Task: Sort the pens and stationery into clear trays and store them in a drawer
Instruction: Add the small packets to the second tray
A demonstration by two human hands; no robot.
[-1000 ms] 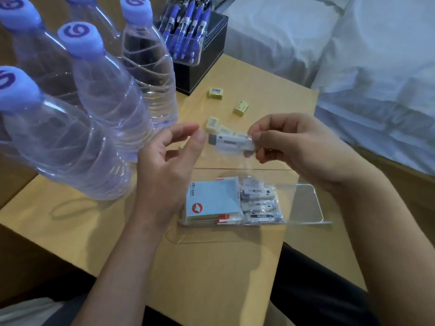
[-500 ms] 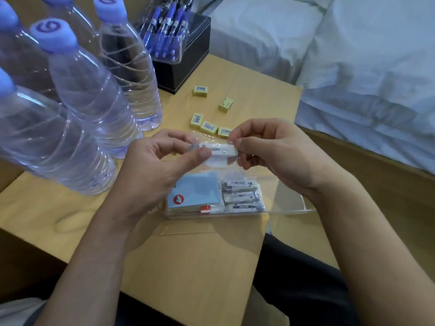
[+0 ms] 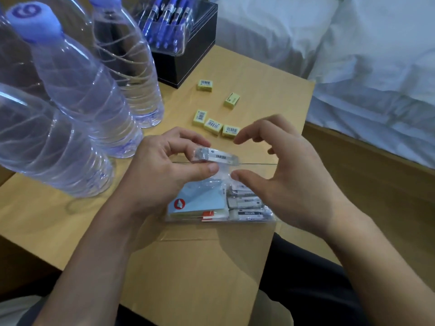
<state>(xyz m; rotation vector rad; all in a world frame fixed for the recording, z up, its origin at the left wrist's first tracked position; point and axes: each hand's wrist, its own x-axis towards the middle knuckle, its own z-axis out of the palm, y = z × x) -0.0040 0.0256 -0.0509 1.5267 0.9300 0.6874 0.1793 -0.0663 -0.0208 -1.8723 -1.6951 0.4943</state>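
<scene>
**Ann:** Above the clear tray (image 3: 270, 221), just over its far edge, the left hand (image 3: 164, 175) has its grip pinched on a wrapped eraser (image 3: 215, 157), thumb beneath and fingers on top, label "ERASER" facing up. I'd say that's to line it up with the ones already in the tray.

**Ben:** And the right hand (image 3: 282, 182)?

**Ann:** Released, fingers spread and curled, holding nothing, just beside the eraser's free end. It looks ready to take or steady it.

**Ben:** What's in the tray?

**Ann:** A blue sticky-note pad (image 3: 197, 202) at its left end, a row of wrapped erasers (image 3: 247, 208) beside that, and space at the right end, partly hidden by the right hand.

**Ben:** Anything in the way?

**Ann:** Beyond the tray, five small yellow erasers (image 3: 213, 125) lie loose on the worktop (image 3: 188, 267). Left of the tray stand water bottles (image 3: 94, 97), close to that left forearm. Far beyond, blue pens (image 3: 164, 20) sit in a clear holder on a black box (image 3: 190, 60). No drawer in sight.
</scene>
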